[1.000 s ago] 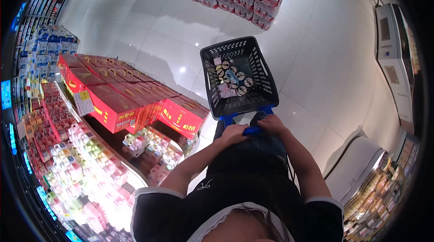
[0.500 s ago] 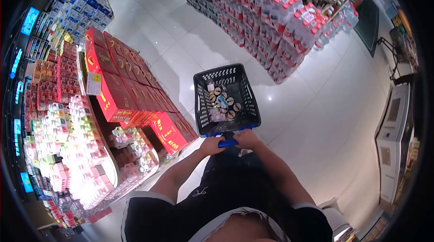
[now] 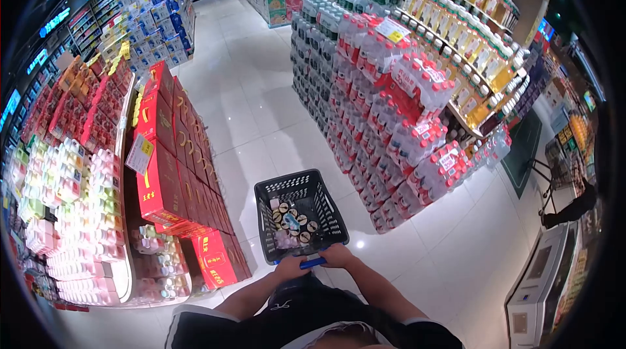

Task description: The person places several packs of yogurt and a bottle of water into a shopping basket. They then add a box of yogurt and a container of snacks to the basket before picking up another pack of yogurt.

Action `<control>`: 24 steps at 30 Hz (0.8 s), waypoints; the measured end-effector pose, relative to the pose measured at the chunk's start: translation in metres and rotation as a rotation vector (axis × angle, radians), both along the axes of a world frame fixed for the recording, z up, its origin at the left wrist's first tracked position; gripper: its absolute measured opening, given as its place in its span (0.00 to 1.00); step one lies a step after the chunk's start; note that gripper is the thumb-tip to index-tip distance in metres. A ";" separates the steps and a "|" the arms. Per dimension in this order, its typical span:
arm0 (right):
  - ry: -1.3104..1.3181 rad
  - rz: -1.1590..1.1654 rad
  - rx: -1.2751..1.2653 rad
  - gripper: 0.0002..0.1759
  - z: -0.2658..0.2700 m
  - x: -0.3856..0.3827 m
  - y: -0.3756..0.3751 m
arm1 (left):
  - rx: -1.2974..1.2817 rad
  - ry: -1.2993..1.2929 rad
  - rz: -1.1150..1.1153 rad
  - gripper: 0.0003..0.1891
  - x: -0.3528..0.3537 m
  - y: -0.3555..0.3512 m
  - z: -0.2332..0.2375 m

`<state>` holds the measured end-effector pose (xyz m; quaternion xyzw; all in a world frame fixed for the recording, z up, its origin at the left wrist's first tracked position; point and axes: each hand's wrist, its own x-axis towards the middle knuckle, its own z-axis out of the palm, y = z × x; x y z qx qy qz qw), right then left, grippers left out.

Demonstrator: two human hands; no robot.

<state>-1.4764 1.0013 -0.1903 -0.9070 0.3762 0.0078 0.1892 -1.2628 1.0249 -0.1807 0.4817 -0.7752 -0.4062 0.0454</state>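
My left hand is closed around the left part of a blue handle. On the right part of the same handle, my right hand is wrapped with its fingers curled over. The handle belongs to a black plastic shopping basket with slotted walls, standing in front of me. Inside it lie several round containers with pale, dark-marked lids. A small blue-and-white item rests among them, and a pinkish pack sits near the basket's left side.
Stacked red gift boxes and a shelf of pale bottles line the left. Wrapped water bottle packs rise on the right, beside shelves of yellow bottles. A tiled aisle runs between; a white cabinet stands lower right.
The view has tilted up, showing more of the aisle and shelves ahead. Basket and hands now appear lower and slightly further left in the picture. Both hands keep their hold on the handle.
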 end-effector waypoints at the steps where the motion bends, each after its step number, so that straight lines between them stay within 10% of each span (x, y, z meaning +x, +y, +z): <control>1: 0.014 0.019 0.008 0.15 0.000 -0.001 -0.012 | -0.014 0.006 0.014 0.19 0.000 -0.009 -0.005; 24: -0.022 0.264 -0.110 0.16 -0.014 0.049 -0.294 | -0.096 0.145 0.204 0.16 0.046 -0.237 -0.019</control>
